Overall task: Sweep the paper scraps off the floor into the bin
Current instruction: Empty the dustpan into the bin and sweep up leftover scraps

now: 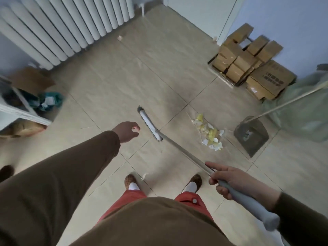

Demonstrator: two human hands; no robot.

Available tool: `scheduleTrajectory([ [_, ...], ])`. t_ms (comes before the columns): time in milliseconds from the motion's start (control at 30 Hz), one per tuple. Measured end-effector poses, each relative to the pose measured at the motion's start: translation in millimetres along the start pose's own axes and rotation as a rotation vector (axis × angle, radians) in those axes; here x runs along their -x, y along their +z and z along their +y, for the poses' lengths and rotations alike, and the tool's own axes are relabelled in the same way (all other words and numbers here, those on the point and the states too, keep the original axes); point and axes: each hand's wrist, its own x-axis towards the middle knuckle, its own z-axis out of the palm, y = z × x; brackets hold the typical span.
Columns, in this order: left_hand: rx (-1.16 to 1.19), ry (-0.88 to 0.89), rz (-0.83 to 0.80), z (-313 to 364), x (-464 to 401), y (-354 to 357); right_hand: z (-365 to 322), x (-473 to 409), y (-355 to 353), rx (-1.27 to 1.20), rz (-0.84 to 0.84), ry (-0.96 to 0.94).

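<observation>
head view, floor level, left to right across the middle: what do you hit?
Bin with teal liner → left hand → broom head → pile of paper scraps → dustpan.

light: soft, even, dimmish | shadows: faint | blur: motion smear at edges | distortion: wide-angle bowing at borders
</observation>
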Motion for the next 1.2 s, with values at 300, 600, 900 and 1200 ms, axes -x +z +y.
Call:
scheduleTrajectory([
  [300,0.037,-0.079,-0.022,-158,38,-25,-25,-48,158,-0.036,-0.122,0.045],
  [600,0.026,-0.174,-0.007,-233,29,-59,-86,-172,262,-0.162,-0.471,0.254],
  [900,-0.096,-0.208,-0.098,-288,26,-91,-116,-306,367,-0.715,-0.448,0.302],
  [1200,-0.226,-0.051,-0.196,-260,-5,-96,-61,-214,219,-0.811,0.068,0.117],
])
